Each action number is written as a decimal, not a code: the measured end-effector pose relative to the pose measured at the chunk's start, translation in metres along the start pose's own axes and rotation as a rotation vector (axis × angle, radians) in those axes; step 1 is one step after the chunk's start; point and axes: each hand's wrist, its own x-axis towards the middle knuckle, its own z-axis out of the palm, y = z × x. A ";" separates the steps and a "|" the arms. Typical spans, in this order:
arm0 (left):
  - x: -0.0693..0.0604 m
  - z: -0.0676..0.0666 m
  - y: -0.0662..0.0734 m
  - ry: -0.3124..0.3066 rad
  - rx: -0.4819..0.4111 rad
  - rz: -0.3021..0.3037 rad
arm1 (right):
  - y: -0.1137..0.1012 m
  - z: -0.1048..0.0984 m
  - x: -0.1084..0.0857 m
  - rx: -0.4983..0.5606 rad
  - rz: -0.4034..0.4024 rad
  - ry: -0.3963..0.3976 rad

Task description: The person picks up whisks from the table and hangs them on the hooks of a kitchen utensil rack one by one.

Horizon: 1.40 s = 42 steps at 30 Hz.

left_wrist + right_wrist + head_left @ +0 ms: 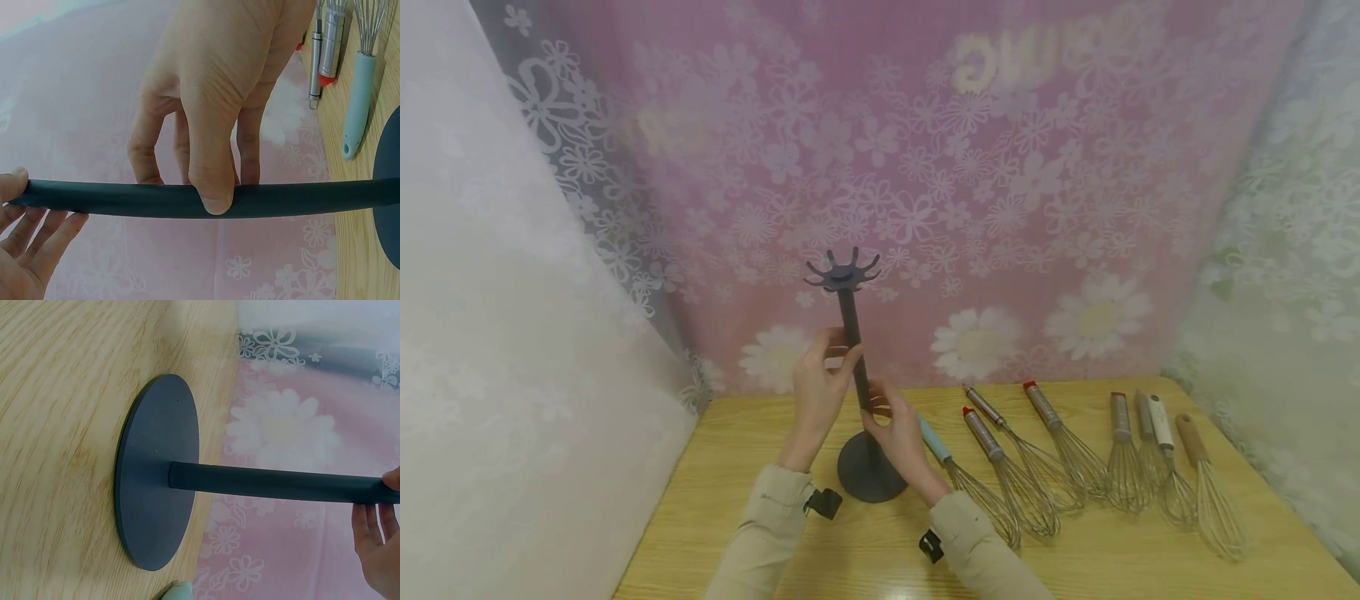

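A dark utensil stand with a round base [863, 487], a slim pole [849, 312] and a top ring of several hooks [842, 277] stands on the table, its hooks bare. My left hand [820, 387] pinches the pole at about mid-height, thumb against fingers. Lower down, my right hand [901, 437] grips the same pole between thumb and fingers. In the left wrist view, the right hand [225, 75] has its thumb across the pole [300, 199], while the left hand [28, 250] shows at the edge. The right wrist view shows the base [156, 519] flat on the wood.
Several wire whisks lie on the wooden table [722, 500] to the right. Closest to the stand is one with a teal handle [934, 440]; a wooden-handled whisk [1192, 437] lies farthest right. A pink flowered cloth [850, 167] hangs behind, with pale cloth [527, 333] on the left.
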 end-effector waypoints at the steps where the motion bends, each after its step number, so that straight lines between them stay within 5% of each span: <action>1: 0.000 0.001 0.000 0.001 0.001 0.003 | 0.000 -0.001 0.000 0.000 0.002 0.001; 42: -0.002 0.033 0.016 -0.032 -0.028 0.046 | 0.007 -0.039 -0.005 -0.027 0.012 0.024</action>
